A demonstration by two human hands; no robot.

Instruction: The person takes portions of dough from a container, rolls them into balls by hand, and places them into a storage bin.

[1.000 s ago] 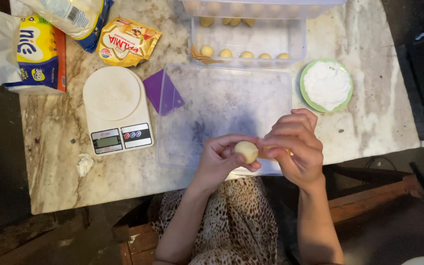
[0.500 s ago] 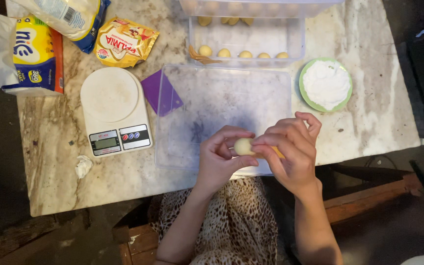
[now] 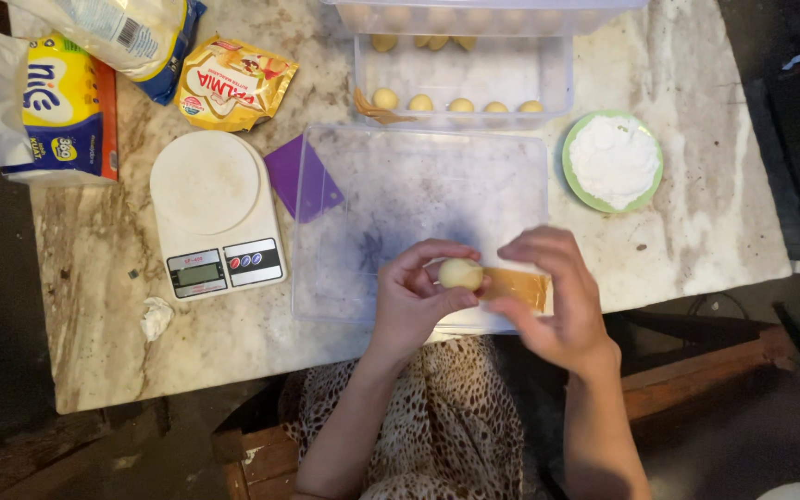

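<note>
Your left hand (image 3: 414,301) has its fingers curled round a small pale dough ball (image 3: 460,274), thumb below and fingertips above, so the ball is pinched at the fingertips and lifted just above the near edge of the clear plastic lid (image 3: 418,208) that lies flat on the marble desk (image 3: 715,185); your right hand (image 3: 557,296) sits just beside it on the right, fingers half bent and spread, the fingertips close to the ball, though whether they touch it you cannot tell; under that hand a flat yellowish strip (image 3: 518,285) lies on the lid, and whether the hand has hold of it cannot be made out; to the left of the lid a purple scraper (image 3: 300,178) leans against its edge, and beyond that stands a white kitchen scale (image 3: 215,213) with its round plate bare; a crumpled scrap of paper (image 3: 156,318) lies near the desk's front left; at the back a clear container (image 3: 465,69) holds a row of small dough balls (image 3: 460,104), and to its right a green bowl (image 3: 613,162) of white powder stands well apart from your hands; a yellow foil packet (image 3: 233,81), a yellow box (image 3: 62,106) and a plastic bag (image 3: 104,28) crowd the far left corner.
</note>
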